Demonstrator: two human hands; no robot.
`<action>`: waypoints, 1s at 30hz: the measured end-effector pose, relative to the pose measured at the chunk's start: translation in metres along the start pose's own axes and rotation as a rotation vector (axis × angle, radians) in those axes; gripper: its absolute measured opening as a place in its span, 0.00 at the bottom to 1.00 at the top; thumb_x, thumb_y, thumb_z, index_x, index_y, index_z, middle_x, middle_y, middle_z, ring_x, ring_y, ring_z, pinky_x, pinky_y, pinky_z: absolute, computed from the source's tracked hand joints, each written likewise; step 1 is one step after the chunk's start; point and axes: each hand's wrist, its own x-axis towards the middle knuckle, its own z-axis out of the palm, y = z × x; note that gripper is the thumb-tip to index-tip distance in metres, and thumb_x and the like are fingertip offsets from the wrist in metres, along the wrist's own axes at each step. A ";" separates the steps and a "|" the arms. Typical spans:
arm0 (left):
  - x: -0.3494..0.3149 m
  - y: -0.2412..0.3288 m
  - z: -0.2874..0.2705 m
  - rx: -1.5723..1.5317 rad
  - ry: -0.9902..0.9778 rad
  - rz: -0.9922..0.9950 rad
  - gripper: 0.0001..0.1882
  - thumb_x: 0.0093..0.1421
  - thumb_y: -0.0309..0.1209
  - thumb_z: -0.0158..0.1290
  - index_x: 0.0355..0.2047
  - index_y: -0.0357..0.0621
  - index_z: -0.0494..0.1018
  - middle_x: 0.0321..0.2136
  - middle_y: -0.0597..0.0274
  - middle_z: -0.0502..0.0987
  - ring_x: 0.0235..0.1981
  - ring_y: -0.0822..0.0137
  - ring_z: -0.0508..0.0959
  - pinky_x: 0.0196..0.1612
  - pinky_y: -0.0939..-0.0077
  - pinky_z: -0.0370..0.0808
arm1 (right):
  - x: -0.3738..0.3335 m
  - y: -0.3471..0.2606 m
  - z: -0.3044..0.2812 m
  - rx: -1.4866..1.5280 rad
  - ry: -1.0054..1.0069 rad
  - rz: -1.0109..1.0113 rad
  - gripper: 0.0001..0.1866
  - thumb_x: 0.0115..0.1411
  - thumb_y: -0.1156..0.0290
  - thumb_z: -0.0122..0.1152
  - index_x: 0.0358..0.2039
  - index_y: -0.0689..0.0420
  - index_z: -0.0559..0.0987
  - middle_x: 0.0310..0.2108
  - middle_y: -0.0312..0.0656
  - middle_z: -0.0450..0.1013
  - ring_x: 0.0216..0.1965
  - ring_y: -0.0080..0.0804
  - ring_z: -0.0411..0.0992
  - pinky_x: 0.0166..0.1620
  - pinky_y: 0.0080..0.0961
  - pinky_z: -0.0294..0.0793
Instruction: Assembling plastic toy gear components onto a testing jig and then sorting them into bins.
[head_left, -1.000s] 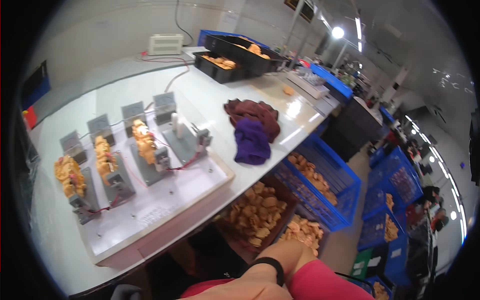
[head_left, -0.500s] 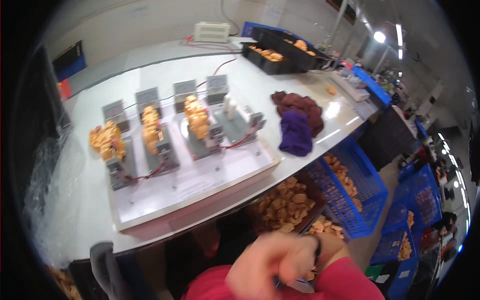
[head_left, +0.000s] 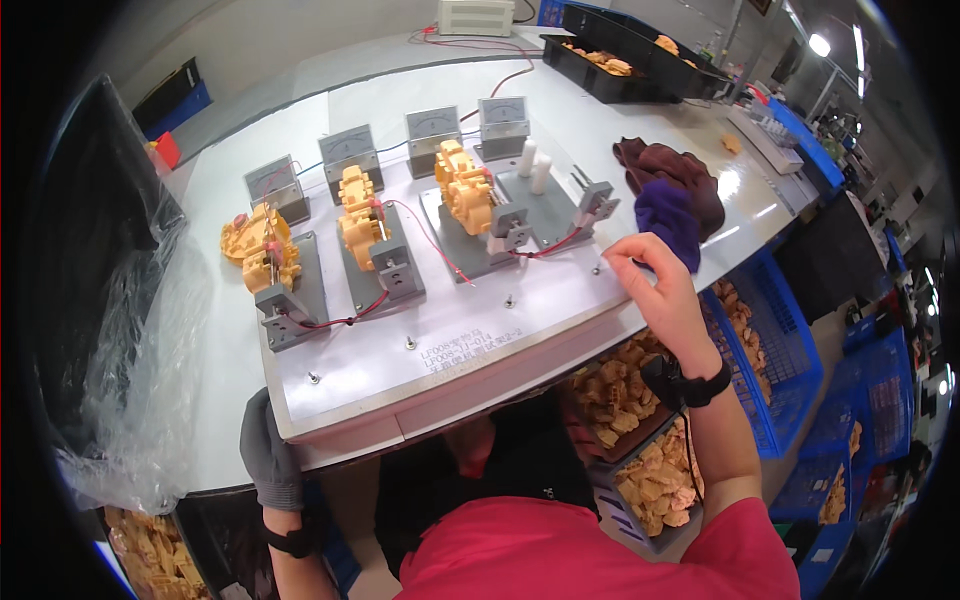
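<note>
Clock positions are read from the centre of the raised white board (head_left: pixel 450 310), twelve at its far side. At ten o'clock, the first yellow moulded-plastic assembly (head_left: pixel 262 248) sits at a grey fixture plate (head_left: pixel 310 275), apparently located by the grey upright block (head_left: pixel 282 312) at its near end. At eight o'clock, the left hand (head_left: pixel 268 445), in a grey knitted glove, lies beside the board's near corner, possibly to steady it; whether its fingers grasp the edge cannot be told. The second yellow assembly (head_left: pixel 357 225), at half past ten, and the third yellow assembly (head_left: pixel 464 192), past twelve, are mounted likewise — a grey-framed panel meter (head_left: pixel 347 150) stands behind each, tilted presumably for easy reading. The fourth grey fixture (head_left: pixel 555 215), at half past one, carries two bare white pegs (head_left: pixel 541 176), likely locating pins. At three o'clock, the bare right hand (head_left: pixel 662 298) hovers near a small silver stud (head_left: pixel 597 269); its fingers are released, index extended, nothing visible between them — contact cannot be confirmed.
</note>
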 end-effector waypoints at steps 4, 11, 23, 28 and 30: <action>0.001 -0.004 0.005 0.096 -0.017 -0.015 0.38 0.63 0.61 0.44 0.47 0.31 0.71 0.39 0.50 0.77 0.41 0.61 0.77 0.46 0.68 0.72 | 0.015 -0.039 0.031 -0.155 -0.168 -0.226 0.09 0.57 0.70 0.64 0.38 0.58 0.79 0.37 0.42 0.74 0.43 0.42 0.71 0.50 0.34 0.66; -0.008 -0.009 0.001 0.180 0.077 -0.021 0.27 0.59 0.48 0.51 0.45 0.34 0.73 0.35 0.48 0.78 0.39 0.48 0.78 0.44 0.62 0.73 | 0.026 -0.045 0.066 -0.129 -0.390 -0.169 0.09 0.55 0.69 0.66 0.37 0.54 0.81 0.35 0.40 0.72 0.43 0.42 0.69 0.50 0.33 0.65; 0.002 0.019 0.007 0.355 0.094 -0.020 0.10 0.54 0.28 0.54 0.38 0.43 0.77 0.22 0.55 0.73 0.24 0.54 0.73 0.28 0.63 0.70 | 0.009 -0.043 0.071 -0.144 -0.270 -0.014 0.10 0.46 0.82 0.65 0.30 0.59 0.77 0.28 0.40 0.65 0.33 0.35 0.66 0.36 0.27 0.64; 0.004 0.020 0.007 0.352 0.084 -0.039 0.10 0.54 0.28 0.54 0.37 0.43 0.77 0.22 0.55 0.74 0.24 0.54 0.73 0.28 0.63 0.70 | 0.011 -0.044 0.070 -0.196 -0.267 -0.005 0.10 0.46 0.82 0.65 0.30 0.59 0.76 0.29 0.40 0.65 0.33 0.35 0.65 0.37 0.27 0.65; 0.006 0.020 0.008 0.349 0.085 -0.033 0.10 0.54 0.28 0.54 0.37 0.43 0.77 0.22 0.55 0.74 0.24 0.54 0.73 0.28 0.63 0.70 | 0.011 -0.047 0.069 -0.192 -0.270 0.018 0.10 0.46 0.82 0.65 0.30 0.59 0.77 0.29 0.40 0.65 0.33 0.35 0.65 0.37 0.27 0.64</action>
